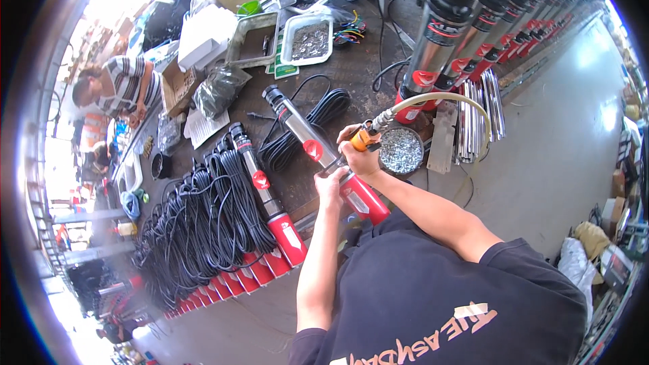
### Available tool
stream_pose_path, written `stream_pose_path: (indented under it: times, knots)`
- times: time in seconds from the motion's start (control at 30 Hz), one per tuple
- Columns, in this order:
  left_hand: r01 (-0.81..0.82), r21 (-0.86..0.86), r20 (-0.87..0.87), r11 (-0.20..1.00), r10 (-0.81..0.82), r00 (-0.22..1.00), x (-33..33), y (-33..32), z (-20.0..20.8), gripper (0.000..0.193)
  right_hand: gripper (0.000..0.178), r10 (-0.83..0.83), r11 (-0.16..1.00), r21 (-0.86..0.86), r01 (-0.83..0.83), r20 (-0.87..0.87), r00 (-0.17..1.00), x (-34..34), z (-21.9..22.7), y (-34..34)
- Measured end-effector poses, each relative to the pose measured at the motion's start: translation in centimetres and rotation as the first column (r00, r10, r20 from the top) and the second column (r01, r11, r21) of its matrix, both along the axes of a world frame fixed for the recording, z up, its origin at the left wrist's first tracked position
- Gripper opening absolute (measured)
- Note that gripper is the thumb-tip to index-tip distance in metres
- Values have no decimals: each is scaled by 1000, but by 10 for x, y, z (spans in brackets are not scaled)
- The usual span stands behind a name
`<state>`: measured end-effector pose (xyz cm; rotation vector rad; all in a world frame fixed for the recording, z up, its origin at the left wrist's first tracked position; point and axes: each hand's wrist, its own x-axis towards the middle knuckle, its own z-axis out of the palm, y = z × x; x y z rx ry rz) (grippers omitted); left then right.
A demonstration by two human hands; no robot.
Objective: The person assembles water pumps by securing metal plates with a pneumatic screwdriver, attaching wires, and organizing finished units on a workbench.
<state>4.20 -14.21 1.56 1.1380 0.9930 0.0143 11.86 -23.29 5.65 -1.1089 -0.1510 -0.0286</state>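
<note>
A submersible pump (297, 128), with a steel tube and red lower casing, lies slantwise on the dark workbench in front of me. My left hand (330, 188) is closed round it where the steel meets the red part. Just above, my right hand (359, 157) grips an orange air screwdriver (366, 140) against the pump's right side. A pale air hose (443, 96) arches from the tool toward the right. The tool's tip is hidden by my fingers. Coiled black cable (328, 107) lies behind the pump.
Beside the tool stands a round tray of small metal parts (401, 150). More cabled pumps (260, 179) lie in a row to the left; several pumps (439, 34) stand upright at the back right, near steel strips (468, 138). A white tray (307, 39) holds hardware. Another person (125, 84) sits far left.
</note>
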Motion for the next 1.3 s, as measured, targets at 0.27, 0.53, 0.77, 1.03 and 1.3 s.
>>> stream_pose_path:
  times: [0.27, 0.53, 0.77, 1.03, 1.3]
  knots:
    - [43, 938, -14, 345, -87, 996, 0, -26, 18, 70, 19, -93, 935, -244, 257, 530, 843, 0, 87, -99]
    - [433, 859, -433, -272, -837, 334, 80, -136, 1, 20, 16, -225, 932, -132, 337, 518, 825, -10, 92, -167]
    - [408, 875, -30, 260, -813, 581, 79, -110, 5, 18, 16, -300, 901, -153, 406, 457, 838, -23, 94, -201]
    - [428, -354, 199, 832, -381, 903, 76, -96, -1, 14, 17, -416, 909, 77, 409, 232, 879, -38, 88, -204]
    - [418, -657, 396, 628, -185, 899, 56, -73, 21, 18, 17, -328, 923, 254, 289, 125, 936, -34, 106, -172]
